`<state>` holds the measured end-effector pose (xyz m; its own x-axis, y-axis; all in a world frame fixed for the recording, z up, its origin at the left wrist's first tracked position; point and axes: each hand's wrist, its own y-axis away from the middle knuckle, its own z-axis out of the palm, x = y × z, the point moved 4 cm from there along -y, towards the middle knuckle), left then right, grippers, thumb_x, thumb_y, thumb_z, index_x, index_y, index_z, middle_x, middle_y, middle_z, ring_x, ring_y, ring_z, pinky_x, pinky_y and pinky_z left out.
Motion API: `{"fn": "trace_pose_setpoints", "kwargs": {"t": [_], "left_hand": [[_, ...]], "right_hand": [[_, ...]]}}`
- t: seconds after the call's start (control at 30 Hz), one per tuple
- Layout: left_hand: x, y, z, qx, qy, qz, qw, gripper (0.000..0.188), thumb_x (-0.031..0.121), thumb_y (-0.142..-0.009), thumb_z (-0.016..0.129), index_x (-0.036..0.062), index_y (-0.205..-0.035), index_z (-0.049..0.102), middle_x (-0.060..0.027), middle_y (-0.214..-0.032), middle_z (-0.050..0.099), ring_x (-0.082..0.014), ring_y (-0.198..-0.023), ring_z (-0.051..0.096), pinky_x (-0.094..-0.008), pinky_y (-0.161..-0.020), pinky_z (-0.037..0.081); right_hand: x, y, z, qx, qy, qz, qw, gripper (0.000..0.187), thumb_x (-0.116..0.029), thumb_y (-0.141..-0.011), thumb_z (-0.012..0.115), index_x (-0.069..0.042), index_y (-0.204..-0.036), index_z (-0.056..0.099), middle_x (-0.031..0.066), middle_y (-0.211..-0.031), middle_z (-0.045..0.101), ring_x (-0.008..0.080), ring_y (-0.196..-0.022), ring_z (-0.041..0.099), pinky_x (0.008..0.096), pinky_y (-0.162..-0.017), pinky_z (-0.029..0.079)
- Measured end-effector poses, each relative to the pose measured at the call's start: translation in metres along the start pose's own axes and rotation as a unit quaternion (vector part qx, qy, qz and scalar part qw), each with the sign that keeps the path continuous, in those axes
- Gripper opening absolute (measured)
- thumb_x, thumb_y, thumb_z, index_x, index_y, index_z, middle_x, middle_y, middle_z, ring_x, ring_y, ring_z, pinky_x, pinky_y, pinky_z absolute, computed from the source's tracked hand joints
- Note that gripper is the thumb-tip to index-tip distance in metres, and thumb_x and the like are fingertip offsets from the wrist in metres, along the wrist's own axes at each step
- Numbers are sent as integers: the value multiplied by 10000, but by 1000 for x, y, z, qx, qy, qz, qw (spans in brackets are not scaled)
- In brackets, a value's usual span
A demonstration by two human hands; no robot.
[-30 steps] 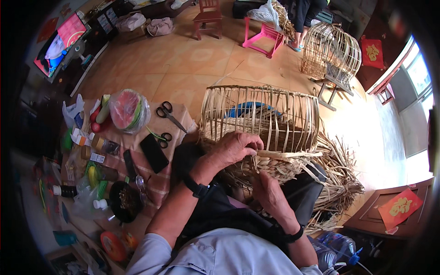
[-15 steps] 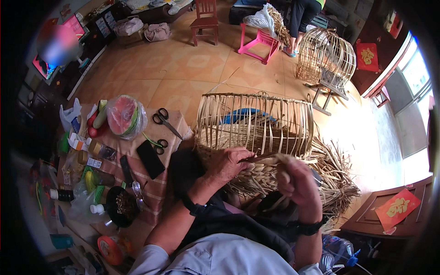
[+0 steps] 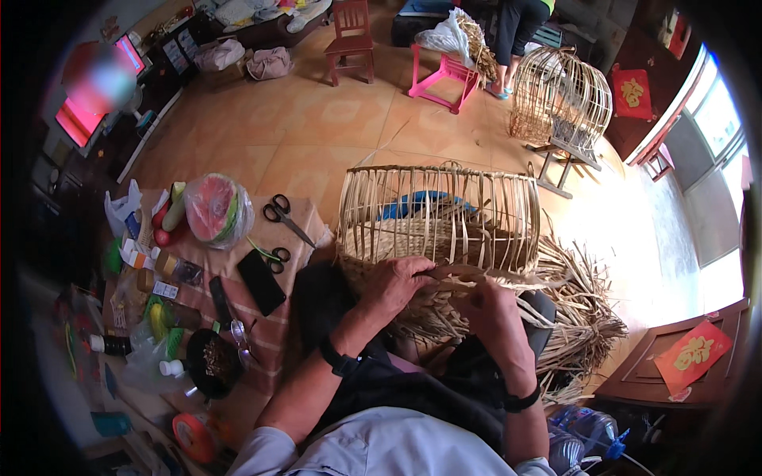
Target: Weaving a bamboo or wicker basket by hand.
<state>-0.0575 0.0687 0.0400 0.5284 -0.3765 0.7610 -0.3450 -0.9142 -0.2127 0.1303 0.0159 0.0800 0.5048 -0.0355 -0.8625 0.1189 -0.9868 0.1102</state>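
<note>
A large straw basket (image 3: 397,236) sits before my knees, with a tightly woven lower wall and upright wooden or bamboo ribs showing open above it. At its near side, my left hand (image 3: 395,284) pinches a flat brown straw strip (image 3: 508,277), fingers closed at the basket wall. The strip runs rightward from there past my right hand, its end loose over the straw. Just right of the left one, my right hand (image 3: 490,311) is closed low against the weave, its fingertips at the straw strands. Something blue (image 3: 425,200) shows through the ribs.
A heap of loose straw (image 3: 587,317) lies right of the basket. On the left, a cloth-covered table (image 3: 305,214) bears scissors (image 3: 287,218), a phone (image 3: 261,282), wrapped watermelon (image 3: 216,210) and bottles. Farther off are a pink stool (image 3: 440,83), a ribbed basket frame (image 3: 567,95) and a person's legs (image 3: 512,47).
My right hand has come down and left, nearer to my left hand. The straw strip now stretches out to the right above it. My left hand keeps its place.
</note>
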Motion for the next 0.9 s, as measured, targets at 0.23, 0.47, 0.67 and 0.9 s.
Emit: {"fn": "trace_pose_setpoints", "kwargs": {"t": [0.23, 0.47, 0.67, 0.9], "left_hand": [[-1, 3, 0, 13, -3, 12, 1000, 253, 51, -806, 734, 27, -1058, 715, -148, -1002, 727, -320, -950, 711, -377, -797, 553], [-8, -3, -1, -7, 66, 26, 997, 179, 55, -828, 684, 24, -1003, 710, -161, -903, 715, -325, -886, 707, -402, -754, 529], [12, 9, 7, 18, -143, 46, 988, 388, 38, -837, 645, 75, -1223, 632, -150, -897, 707, -339, -850, 698, -434, -760, 545], [29, 26, 39, 68, -300, 114, 944, 504, 121, -908, 527, -72, -1372, 481, -200, -992, 631, -315, -962, 618, -449, -952, 462]], "right_hand": [[8, -32, -29, 47, 131, -92, 986, 243, -63, -844, 647, -56, -1083, 685, 176, -1149, 664, 344, -1017, 658, 429, -775, 528], [-16, -43, 14, 2, 78, -259, 963, 399, 42, -778, 731, -63, -1148, 629, 112, -1058, 697, 288, -934, 705, 343, -789, 571], [23, -57, 34, 40, -333, -47, 941, 111, -48, -905, 712, 33, -949, 649, 54, -865, 691, 105, -798, 649, 240, -688, 527], [37, -69, 15, 43, -413, 61, 908, 202, -209, -955, 694, -35, -857, 658, 3, -670, 615, 54, -504, 480, 220, -454, 351]]}}
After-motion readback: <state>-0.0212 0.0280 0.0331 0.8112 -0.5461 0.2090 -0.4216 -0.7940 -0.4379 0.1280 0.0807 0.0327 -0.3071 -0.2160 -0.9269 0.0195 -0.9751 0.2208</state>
